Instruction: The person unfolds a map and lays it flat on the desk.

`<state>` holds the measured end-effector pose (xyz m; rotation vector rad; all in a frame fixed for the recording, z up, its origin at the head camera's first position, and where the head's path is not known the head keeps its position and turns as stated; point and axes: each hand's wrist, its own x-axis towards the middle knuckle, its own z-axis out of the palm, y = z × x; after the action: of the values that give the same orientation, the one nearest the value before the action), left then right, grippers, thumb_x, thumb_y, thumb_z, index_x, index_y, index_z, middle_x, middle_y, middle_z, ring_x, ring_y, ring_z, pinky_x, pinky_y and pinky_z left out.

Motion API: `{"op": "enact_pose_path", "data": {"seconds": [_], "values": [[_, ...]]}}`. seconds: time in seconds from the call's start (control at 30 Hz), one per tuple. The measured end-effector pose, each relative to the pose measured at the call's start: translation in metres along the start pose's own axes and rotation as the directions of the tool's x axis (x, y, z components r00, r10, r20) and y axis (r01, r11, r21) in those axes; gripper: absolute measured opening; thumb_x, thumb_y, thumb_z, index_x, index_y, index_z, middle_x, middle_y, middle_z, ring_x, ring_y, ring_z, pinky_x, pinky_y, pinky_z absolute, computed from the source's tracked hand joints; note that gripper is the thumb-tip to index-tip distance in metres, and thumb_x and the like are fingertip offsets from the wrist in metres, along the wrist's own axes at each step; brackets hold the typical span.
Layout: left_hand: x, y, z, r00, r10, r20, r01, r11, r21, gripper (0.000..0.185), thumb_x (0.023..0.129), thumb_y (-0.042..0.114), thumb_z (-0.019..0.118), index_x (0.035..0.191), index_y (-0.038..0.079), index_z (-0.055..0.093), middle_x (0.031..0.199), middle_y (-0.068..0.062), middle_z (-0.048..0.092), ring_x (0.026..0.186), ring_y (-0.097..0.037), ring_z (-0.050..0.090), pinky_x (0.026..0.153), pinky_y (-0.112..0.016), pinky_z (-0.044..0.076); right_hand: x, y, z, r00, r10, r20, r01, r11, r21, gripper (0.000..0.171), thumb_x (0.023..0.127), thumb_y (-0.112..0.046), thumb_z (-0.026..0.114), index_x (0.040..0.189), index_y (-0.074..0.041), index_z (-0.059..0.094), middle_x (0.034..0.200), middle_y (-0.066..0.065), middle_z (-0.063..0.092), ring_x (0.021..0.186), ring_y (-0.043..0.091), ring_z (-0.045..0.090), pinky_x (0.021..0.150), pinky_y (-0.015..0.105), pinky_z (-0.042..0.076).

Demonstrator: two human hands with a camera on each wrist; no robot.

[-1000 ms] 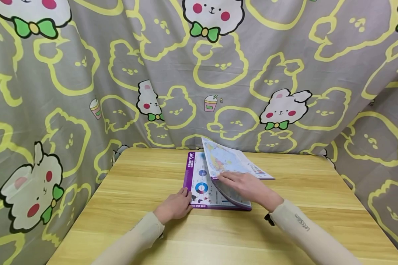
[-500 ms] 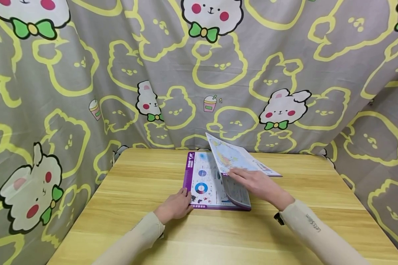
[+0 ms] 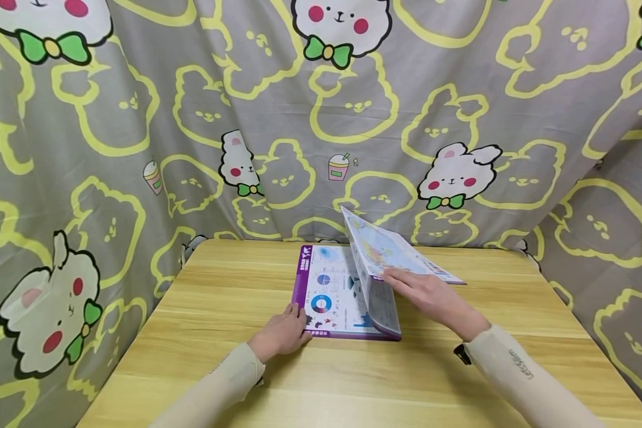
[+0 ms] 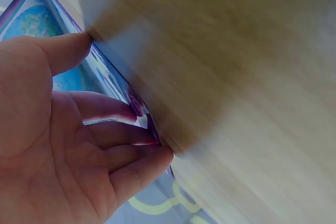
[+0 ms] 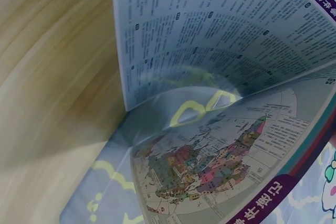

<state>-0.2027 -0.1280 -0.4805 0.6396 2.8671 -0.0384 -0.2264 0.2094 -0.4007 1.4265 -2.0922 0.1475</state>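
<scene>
A folded map sheet (image 3: 323, 279) with a purple border lies on the wooden table, its lower leaf printed with charts. Its upper leaf (image 3: 385, 246), showing a world map, is lifted and bends away to the right. My right hand (image 3: 428, 294) pinches the near left corner of that raised leaf; the right wrist view shows almost none of the hand. In that view the inner faces (image 5: 210, 166) carry a coloured map and dense text. My left hand (image 3: 282, 333) rests on the lower leaf's near left corner, and in the left wrist view its fingers (image 4: 126, 174) lie over the edge.
The wooden table (image 3: 192, 321) reaches to a grey curtain (image 3: 278, 119) with yellow and white cartoon animals, which hangs behind and at both sides. A dark band (image 3: 462, 354) shows under the right wrist.
My right hand has moved rightward with the upper leaf, which stands steeper and uncovers more of the lower leaf. The lower leaf has shifted slightly left; my left hand stays nearly still.
</scene>
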Motion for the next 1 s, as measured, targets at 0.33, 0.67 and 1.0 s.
{"op": "enact_pose_path", "data": {"seconds": [0.33, 0.67, 1.0], "values": [[-0.003, -0.008, 0.002, 1.000, -0.011, -0.009, 0.011, 0.999, -0.042, 0.067, 0.096, 0.043, 0.051, 0.137, -0.009, 0.040, 0.142, -0.031, 0.035, 0.132, -0.040, 0.034, 0.103, -0.048, 0.036, -0.008, 0.002, -0.004, 0.998, -0.009, -0.065, 0.008, 1.000, -0.008, 0.048, 0.104, -0.014, 0.017, 0.125, 0.002, 0.058, 0.122, 0.016, 0.061, 0.102, 0.031, 0.063, 0.071, 0.041, 0.055], [-0.009, -0.015, 0.002, 1.000, -0.022, -0.006, 0.022, 0.998, -0.064, 0.068, 0.095, 0.044, 0.052, 0.136, -0.009, 0.042, 0.141, -0.034, 0.034, 0.132, -0.043, 0.032, 0.103, -0.050, 0.037, -0.019, 0.005, -0.005, 0.996, -0.002, -0.087, 0.002, 1.000, -0.006, 0.045, 0.103, -0.014, 0.021, 0.123, 0.003, 0.058, 0.121, 0.017, 0.061, 0.103, 0.031, 0.062, 0.071, 0.041, 0.054], [-0.011, -0.023, 0.001, 0.998, -0.057, 0.014, 0.058, 0.994, -0.091, 0.070, 0.095, 0.043, 0.052, 0.136, -0.012, 0.040, 0.143, -0.035, 0.030, 0.134, -0.044, 0.028, 0.103, -0.051, 0.035, -0.023, 0.007, -0.009, 0.987, -0.011, -0.160, 0.010, 1.000, -0.010, 0.040, 0.104, -0.014, 0.027, 0.123, 0.002, 0.058, 0.121, 0.016, 0.062, 0.100, 0.029, 0.063, 0.066, 0.038, 0.055]]}}
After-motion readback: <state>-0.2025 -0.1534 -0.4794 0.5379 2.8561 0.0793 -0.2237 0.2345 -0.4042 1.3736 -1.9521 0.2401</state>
